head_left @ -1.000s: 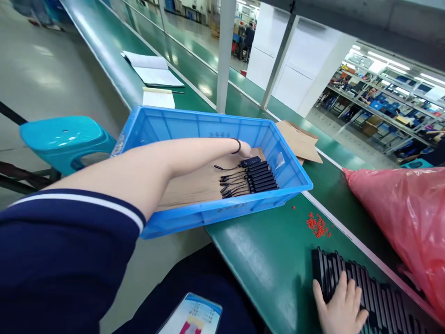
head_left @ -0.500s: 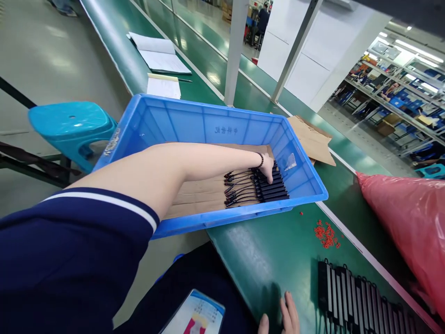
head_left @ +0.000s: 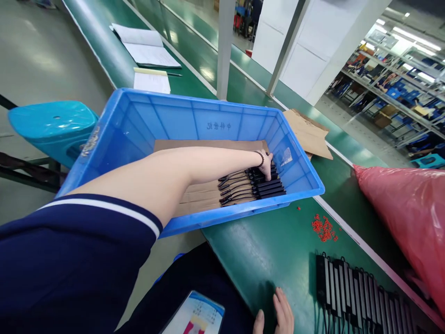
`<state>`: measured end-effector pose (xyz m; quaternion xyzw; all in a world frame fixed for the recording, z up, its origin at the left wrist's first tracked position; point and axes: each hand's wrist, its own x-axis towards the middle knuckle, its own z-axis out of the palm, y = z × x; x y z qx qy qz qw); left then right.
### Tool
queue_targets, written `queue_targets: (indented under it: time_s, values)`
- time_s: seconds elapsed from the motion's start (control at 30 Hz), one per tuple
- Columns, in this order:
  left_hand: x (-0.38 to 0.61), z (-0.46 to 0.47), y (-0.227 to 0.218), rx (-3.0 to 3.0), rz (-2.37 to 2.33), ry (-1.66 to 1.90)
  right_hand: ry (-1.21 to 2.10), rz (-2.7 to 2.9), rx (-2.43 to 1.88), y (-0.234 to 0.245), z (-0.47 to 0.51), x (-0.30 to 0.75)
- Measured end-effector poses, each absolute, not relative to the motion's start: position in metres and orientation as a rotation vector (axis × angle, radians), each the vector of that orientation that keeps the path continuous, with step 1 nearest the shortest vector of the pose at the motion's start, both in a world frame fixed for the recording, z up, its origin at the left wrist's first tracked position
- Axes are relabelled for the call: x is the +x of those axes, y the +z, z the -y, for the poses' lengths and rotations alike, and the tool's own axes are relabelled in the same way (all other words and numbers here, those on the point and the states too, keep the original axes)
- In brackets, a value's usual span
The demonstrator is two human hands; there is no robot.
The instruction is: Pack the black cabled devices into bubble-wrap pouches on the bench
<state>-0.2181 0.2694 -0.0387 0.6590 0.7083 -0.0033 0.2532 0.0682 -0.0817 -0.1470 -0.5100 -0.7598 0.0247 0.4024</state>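
Because the black cabled adapters (head_left: 271,189) lie side by side inside the blue tote (head_left: 222,109), probably for tidy packing, the left hand (head_left: 267,166) covers some; I cannot tell its grip. Nearer than the tote, the right hand (head_left: 284,315) keeps its grip apart.

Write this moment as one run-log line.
left hand: at black devices in blue bin | right hand: near green table edge

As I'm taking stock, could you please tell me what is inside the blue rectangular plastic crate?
Flat brown cardboard and black rectangular devices with cables; the left hand and forearm hide parts of both.
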Motion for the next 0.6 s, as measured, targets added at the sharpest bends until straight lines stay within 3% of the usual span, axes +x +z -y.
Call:
queue_targets:
  time_s: [0.37, 0.5, 0.6]
  values:
    - [-0.221, -0.253, -0.032, 1.962, -1.938, -0.167, 0.039, 2.146, -1.241, -0.131, 0.080, 0.069]
    - [-0.241, -0.247, -0.015, 1.959, -1.979, 0.031, 0.016, 2.174, -1.228, -0.130, 0.079, 0.071]
    - [-0.264, -0.244, 0.023, 1.957, -2.065, 0.406, 0.016, 2.166, -1.194, -0.133, 0.079, 0.071]
